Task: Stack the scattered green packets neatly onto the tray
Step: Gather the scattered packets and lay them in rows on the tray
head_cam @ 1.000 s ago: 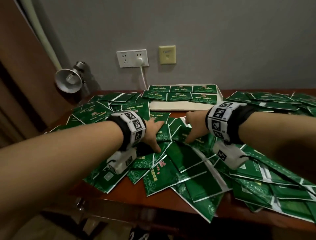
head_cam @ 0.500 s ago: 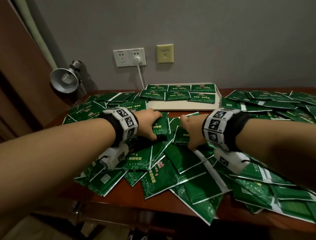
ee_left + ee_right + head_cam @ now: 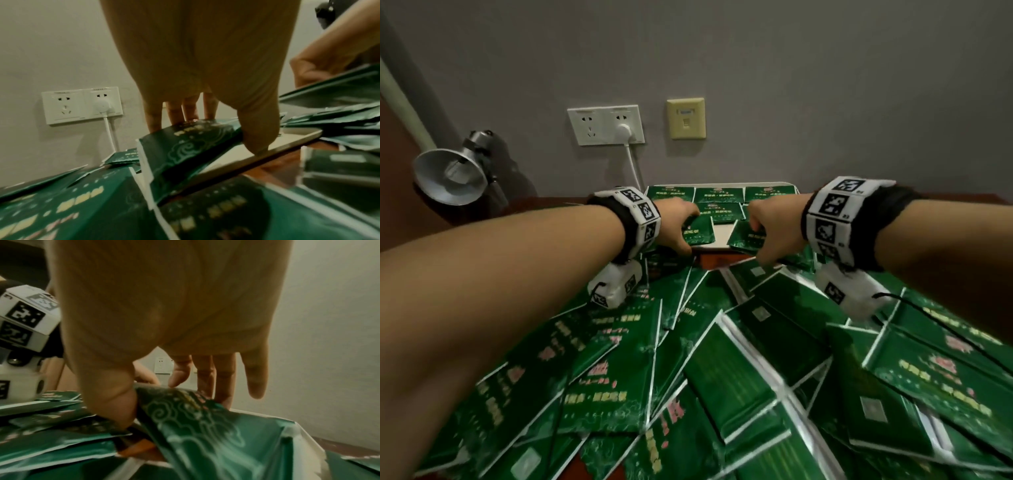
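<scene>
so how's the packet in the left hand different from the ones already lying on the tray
The held packet is pinched by the left hand; the tray packets lie untouched. It is tilted over the tray's near edge; they lie flat. It sits alone; they form a neat side-by-side row at the back. Both are the same green printed kind.

green packets (image 3: 599,373), printed characters blurred, nothing readable

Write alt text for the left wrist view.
The left hand pinches a green packet between thumb and fingers over the edge of a pale tray. More packets lie scattered around; a wall socket is behind.
</scene>
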Demonstrator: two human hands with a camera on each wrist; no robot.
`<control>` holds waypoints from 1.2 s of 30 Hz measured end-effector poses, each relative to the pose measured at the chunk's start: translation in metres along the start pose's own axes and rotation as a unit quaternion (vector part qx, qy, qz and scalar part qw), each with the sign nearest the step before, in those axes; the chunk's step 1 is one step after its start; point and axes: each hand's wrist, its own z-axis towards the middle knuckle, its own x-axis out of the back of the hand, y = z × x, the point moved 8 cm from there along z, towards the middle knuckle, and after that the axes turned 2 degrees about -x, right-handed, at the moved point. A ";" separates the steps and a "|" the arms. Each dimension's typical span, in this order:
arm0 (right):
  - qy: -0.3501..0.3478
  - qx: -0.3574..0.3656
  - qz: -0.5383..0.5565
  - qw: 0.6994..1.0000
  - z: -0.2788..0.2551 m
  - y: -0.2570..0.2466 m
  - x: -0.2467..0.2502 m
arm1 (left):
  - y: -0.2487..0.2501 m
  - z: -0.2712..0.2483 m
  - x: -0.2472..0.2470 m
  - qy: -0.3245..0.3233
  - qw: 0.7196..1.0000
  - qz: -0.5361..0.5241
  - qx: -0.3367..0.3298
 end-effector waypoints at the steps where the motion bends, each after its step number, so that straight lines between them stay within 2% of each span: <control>1: 0.005 0.000 -0.003 1.000 0.011 0.002 0.002 | -0.004 0.010 -0.003 -0.012 1.000 0.012 0.000; 5: 0.025 0.014 -0.023 0.999 0.060 -0.001 0.010 | -0.026 0.038 -0.020 -0.057 0.997 0.052 -0.010; 8: 0.011 0.024 -0.022 0.999 0.092 -0.009 0.004 | -0.040 0.048 -0.033 -0.068 0.997 0.040 -0.020; 10: -0.003 0.026 -0.018 0.999 0.108 -0.015 -0.005 | -0.048 0.048 -0.036 -0.052 0.998 0.005 -0.030; 12: -0.003 0.031 -0.039 0.999 0.119 -0.022 -0.013 | -0.059 0.043 -0.030 -0.005 0.999 -0.026 -0.028; 14: 0.021 0.046 -0.054 0.997 0.126 -0.033 -0.014 | -0.077 0.035 -0.023 0.043 0.999 -0.025 -0.002; 16: 0.044 0.084 -0.030 0.995 0.127 -0.051 -0.011 | -0.099 0.025 -0.023 0.052 0.998 0.000 0.043; 20: 0.024 0.177 -0.013 0.984 0.122 -0.097 -0.016 | -0.133 0.009 -0.041 -0.021 0.990 -0.053 0.127; 24: -0.002 0.142 -0.025 0.989 0.130 -0.110 -0.024 | -0.146 -0.003 -0.057 -0.097 0.981 -0.054 0.157; 30: -0.061 0.103 -0.035 0.992 0.137 -0.105 -0.034 | -0.160 -0.013 -0.066 -0.114 0.979 -0.027 0.170; 34: -0.048 0.085 -0.057 0.994 0.135 -0.100 -0.029 | -0.160 -0.013 -0.062 -0.129 0.976 0.013 0.173; 36: -0.008 0.086 -0.053 0.995 0.139 -0.103 -0.020 | -0.157 -0.010 -0.055 -0.119 0.979 0.040 0.163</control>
